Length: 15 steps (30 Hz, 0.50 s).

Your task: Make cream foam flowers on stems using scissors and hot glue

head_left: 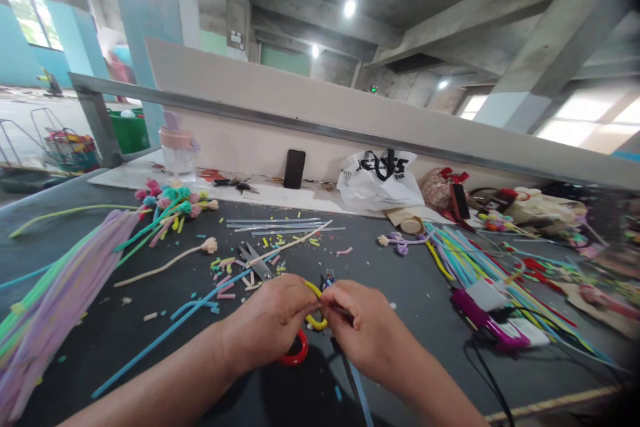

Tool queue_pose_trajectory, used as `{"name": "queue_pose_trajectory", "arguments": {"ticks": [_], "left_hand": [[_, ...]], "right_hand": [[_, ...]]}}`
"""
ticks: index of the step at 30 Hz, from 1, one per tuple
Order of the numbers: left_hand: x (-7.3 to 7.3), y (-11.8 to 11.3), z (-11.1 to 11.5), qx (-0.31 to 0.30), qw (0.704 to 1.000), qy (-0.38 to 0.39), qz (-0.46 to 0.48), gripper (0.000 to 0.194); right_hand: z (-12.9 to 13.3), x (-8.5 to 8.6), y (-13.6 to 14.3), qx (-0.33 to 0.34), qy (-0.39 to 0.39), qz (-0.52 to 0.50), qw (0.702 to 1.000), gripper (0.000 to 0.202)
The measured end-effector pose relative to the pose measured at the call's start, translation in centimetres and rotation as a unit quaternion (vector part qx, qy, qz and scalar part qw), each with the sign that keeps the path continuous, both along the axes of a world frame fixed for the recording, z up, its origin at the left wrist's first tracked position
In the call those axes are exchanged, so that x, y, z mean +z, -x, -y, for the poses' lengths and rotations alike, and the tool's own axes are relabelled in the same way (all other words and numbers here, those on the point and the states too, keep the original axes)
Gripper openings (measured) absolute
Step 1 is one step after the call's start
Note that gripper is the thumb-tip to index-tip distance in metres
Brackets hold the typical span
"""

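Observation:
My left hand (273, 320) and my right hand (363, 323) meet low in the middle of the view. Both are closed, fingertips pinching a yellow pipe cleaner (316, 325) bent into a curve between them. Scissors (257, 263) lie partly under my left hand, with a red handle loop (296, 351) showing below it. A long blue pipe cleaner (165, 333) runs diagonally beside my left wrist. Small cut pipe-cleaner bits (227, 283) are scattered around the scissor blades. From beneath my right hand a pale blue strip (361, 397) extends toward the near edge.
Pipe-cleaner bundles lie left (95, 267) and right (465, 257), with finished-looking blossoms (175, 203) at the left bundle's end. A purple glue gun (487, 323) with a cable rests at right. Clear sticks (280, 223), a phone (295, 169), a bottle (179, 153) and a white bag (377, 180) stand farther back.

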<state>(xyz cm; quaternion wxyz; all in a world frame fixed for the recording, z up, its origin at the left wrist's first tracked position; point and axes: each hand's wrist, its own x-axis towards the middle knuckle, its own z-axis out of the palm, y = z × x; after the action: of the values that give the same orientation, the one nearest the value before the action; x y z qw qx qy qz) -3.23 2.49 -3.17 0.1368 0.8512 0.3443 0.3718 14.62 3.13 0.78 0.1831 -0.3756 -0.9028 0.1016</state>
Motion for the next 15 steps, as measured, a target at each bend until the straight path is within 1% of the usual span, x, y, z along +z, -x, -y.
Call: {"name": "queue_pose_trajectory", "arguments": {"ticks": [2,5,7,9,12,15], "left_hand": [[0.2,0.0,0.1,0.005,1.0,-0.004,0.009,0.025],[0.4,0.0,0.1,0.014,1.0,-0.016,0.01,0.022],[0.5,0.1,0.0,0.023,1.0,-0.007,0.006,0.021],[0.7,0.1,0.0,0.035,0.999,0.023,0.014,0.019],[1.2,-0.1,0.0,0.048,0.994,0.093,0.037,0.019],[1.7,-0.2,0.1,0.052,0.981,0.172,0.066,0.017]], "right_hand": [[-0.1,0.3,-0.2,-0.008,0.011,-0.007,1.0,0.015],[-0.4,0.5,-0.3,-0.018,0.007,-0.005,1.0,0.017],[-0.4,0.4,-0.1,-0.023,0.003,0.0,1.0,0.015],[-0.3,0.4,0.0,-0.03,-0.003,0.006,1.0,0.015],[-0.2,0.4,0.0,-0.036,-0.007,0.016,0.999,0.017],[-0.1,0.9,-0.4,0.002,0.005,0.021,1.0,0.014]]}}
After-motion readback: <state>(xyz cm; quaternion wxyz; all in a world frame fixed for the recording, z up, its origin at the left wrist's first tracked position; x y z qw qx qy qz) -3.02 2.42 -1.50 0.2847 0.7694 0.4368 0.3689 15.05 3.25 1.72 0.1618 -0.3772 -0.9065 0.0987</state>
